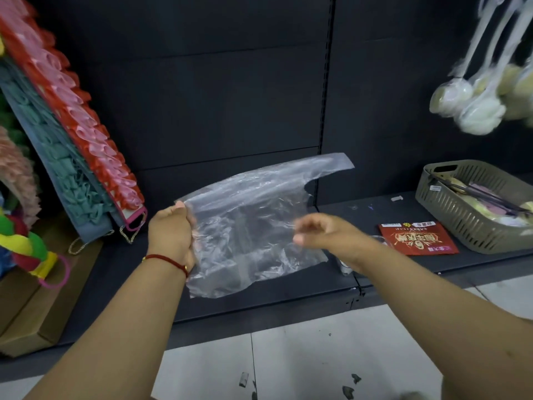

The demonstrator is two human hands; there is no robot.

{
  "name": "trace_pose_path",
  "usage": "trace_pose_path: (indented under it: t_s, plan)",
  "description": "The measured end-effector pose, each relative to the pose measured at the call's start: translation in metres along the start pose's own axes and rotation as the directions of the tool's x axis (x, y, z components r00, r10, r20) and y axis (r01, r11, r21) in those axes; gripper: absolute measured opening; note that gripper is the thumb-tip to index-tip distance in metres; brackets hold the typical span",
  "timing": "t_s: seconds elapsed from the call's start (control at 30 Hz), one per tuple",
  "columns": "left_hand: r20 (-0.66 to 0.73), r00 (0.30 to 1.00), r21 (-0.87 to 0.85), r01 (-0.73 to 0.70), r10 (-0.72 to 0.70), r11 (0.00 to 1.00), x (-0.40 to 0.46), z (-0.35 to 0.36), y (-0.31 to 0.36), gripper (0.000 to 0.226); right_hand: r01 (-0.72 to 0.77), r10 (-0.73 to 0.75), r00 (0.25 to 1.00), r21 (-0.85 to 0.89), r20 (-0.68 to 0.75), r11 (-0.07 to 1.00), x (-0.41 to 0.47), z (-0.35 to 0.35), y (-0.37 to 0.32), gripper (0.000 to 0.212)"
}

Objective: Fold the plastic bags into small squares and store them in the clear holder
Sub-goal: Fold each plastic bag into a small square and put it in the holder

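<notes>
Head view, item list. Clear plastic bag [253,220]: held up flat above the dark shelf [288,284], one handle strip pointing up and right. Left hand [170,235]: fingers grasping the bag's left edge; red cord at the wrist. Right hand [320,232]: blurred, by the bag's right edge; whether its curled fingers grasp the film cannot be told. Red packet [418,238]: flat on the shelf, beside an olive slotted basket [473,209]. Ruffled mats [86,157]: leaning at left.
</notes>
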State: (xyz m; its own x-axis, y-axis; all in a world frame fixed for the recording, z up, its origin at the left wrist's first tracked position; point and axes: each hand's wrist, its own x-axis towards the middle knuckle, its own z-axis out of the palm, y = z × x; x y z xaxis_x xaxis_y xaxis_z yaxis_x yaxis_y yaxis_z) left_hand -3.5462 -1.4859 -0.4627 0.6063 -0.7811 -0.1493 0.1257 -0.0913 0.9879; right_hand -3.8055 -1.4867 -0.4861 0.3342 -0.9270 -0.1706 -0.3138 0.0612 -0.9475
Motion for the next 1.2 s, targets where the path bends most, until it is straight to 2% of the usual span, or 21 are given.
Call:
trace_pose_path:
  t_s: [0.07, 0.13, 0.2, 0.27, 0.33, 0.4, 0.47, 0.53, 0.63, 0.7, 0.8, 0.9, 1.0, 1.1, 1.2]
  plan:
    - [0.030, 0.991, -0.012, 0.128, -0.128, 0.992, 0.002, -0.002, 0.000, 0.032, 0.042, -0.042, 0.999, -0.020, -0.008, 0.999, 0.001, 0.006, 0.001, 0.011]
    - [0.169, 0.949, 0.056, 0.262, -0.267, 0.964, -0.002, -0.006, 0.001, 0.041, 0.081, -0.079, 0.996, 0.057, -0.037, 0.995, 0.002, 0.004, 0.000, 0.015]
    - [0.407, 0.821, 0.018, 0.430, -0.399, 0.903, -0.010, -0.010, 0.004, 0.058, 0.110, -0.102, 0.992, 0.105, -0.080, 0.988, 0.003, 0.000, -0.001, 0.016]
    - [0.538, 0.760, -0.076, 0.475, -0.365, 0.877, -0.019, -0.011, 0.008, 0.052, 0.123, -0.115, 0.988, 0.073, -0.103, 0.990, 0.004, -0.003, -0.002, 0.016]
    - [0.580, 0.758, -0.085, 0.423, -0.301, 0.902, -0.025, -0.010, 0.005, 0.035, 0.117, -0.110, 0.988, 0.062, -0.108, 0.991, 0.004, -0.007, -0.002, 0.015]
    - [0.555, 0.783, -0.024, 0.352, -0.280, 0.936, -0.028, -0.008, 0.002, 0.033, 0.115, -0.109, 0.988, 0.056, -0.107, 0.992, 0.004, -0.009, -0.003, 0.013]
    - [0.521, 0.802, 0.030, 0.324, -0.291, 0.946, -0.028, -0.008, 0.000, 0.048, 0.109, -0.106, 0.990, 0.034, -0.096, 0.993, 0.004, -0.011, -0.005, 0.015]
    - [0.501, 0.819, 0.037, 0.304, -0.281, 0.952, -0.028, -0.010, 0.001, 0.045, 0.114, -0.113, 0.990, 0.014, -0.082, 0.993, 0.004, -0.012, -0.006, 0.016]
    - [0.508, 0.829, 0.109, 0.210, -0.236, 0.972, -0.029, -0.013, 0.004, 0.054, 0.104, -0.104, 0.993, 0.009, -0.058, 0.994, 0.003, -0.017, -0.006, 0.015]
    - [0.533, 0.818, 0.176, 0.143, -0.216, 0.974, -0.032, -0.015, 0.004, 0.044, 0.089, -0.090, 0.995, -0.019, -0.047, 0.996, 0.002, -0.020, -0.004, 0.015]
    - [0.507, 0.843, 0.227, 0.069, -0.178, 0.972, -0.034, -0.014, 0.001, 0.026, 0.043, -0.045, 0.998, -0.038, -0.053, 0.998, 0.004, -0.023, -0.001, 0.017]
    - [0.434, 0.896, 0.205, 0.000, -0.091, 0.979, -0.029, -0.010, -0.008, 0.012, -0.087, 0.086, 0.996, 0.135, 0.012, 0.987, 0.005, -0.024, 0.003, 0.026]
    - [0.323, 0.943, 0.099, 0.057, -0.086, 0.993, -0.021, -0.005, -0.014, 0.013, -0.187, 0.181, 0.982, 0.200, 0.045, 0.962, 0.000, -0.024, 0.002, 0.048]
    - [0.243, 0.958, -0.033, 0.164, -0.151, 0.986, -0.015, -0.004, -0.015, 0.015, -0.168, 0.164, 0.985, 0.371, 0.044, 0.913, -0.001, -0.025, 0.005, 0.063]
    - [0.219, 0.954, -0.115, 0.235, -0.206, 0.965, -0.009, -0.006, -0.015, 0.014, -0.135, 0.133, 0.991, 0.418, 0.033, 0.898, 0.001, -0.029, 0.008, 0.072]
